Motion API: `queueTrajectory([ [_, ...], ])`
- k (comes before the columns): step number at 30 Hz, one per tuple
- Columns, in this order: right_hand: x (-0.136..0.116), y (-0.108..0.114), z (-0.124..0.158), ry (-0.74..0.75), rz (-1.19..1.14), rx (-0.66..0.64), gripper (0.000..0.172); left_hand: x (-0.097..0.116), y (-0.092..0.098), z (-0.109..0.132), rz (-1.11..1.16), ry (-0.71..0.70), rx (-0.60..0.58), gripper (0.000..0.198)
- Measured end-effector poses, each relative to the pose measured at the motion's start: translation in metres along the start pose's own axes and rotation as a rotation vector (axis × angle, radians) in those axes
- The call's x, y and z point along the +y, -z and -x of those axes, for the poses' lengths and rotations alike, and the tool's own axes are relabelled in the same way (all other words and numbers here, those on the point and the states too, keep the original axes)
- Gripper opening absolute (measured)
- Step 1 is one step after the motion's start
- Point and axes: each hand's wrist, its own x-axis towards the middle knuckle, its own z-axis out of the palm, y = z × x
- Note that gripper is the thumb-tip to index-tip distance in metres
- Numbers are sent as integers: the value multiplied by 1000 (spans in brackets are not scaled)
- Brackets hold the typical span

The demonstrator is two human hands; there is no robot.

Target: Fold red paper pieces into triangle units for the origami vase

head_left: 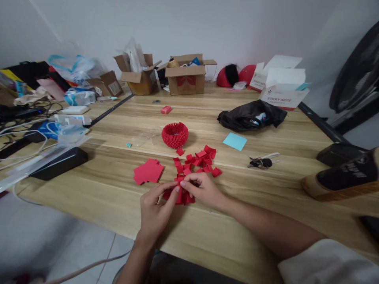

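Near the front edge of the wooden table [266, 130], my left hand [154, 209] and my right hand [201, 189] meet, both pinching a small red folded paper piece [181, 196]. Just beyond my fingers lies a scatter of several red folded paper pieces [198, 161]. A stack of flat red paper squares [148, 171] lies to the left of them. Further back stands a round red bowl-shaped paper model [175, 134] built of such pieces.
A blue sticky note [235, 141], keys [262, 161] and a black bag [251, 115] lie to the right. Cardboard boxes [185, 77] and a sticky-note carton [282, 88] line the back. Cables and a black device [59, 161] crowd the left. A shoe [340, 179] rests at the right edge.
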Motion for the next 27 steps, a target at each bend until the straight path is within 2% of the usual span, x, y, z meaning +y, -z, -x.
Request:
queueTrajectory([
  [27, 5, -1, 0, 26, -127, 62, 28, -3, 0, 0, 33, -27, 22, 15],
])
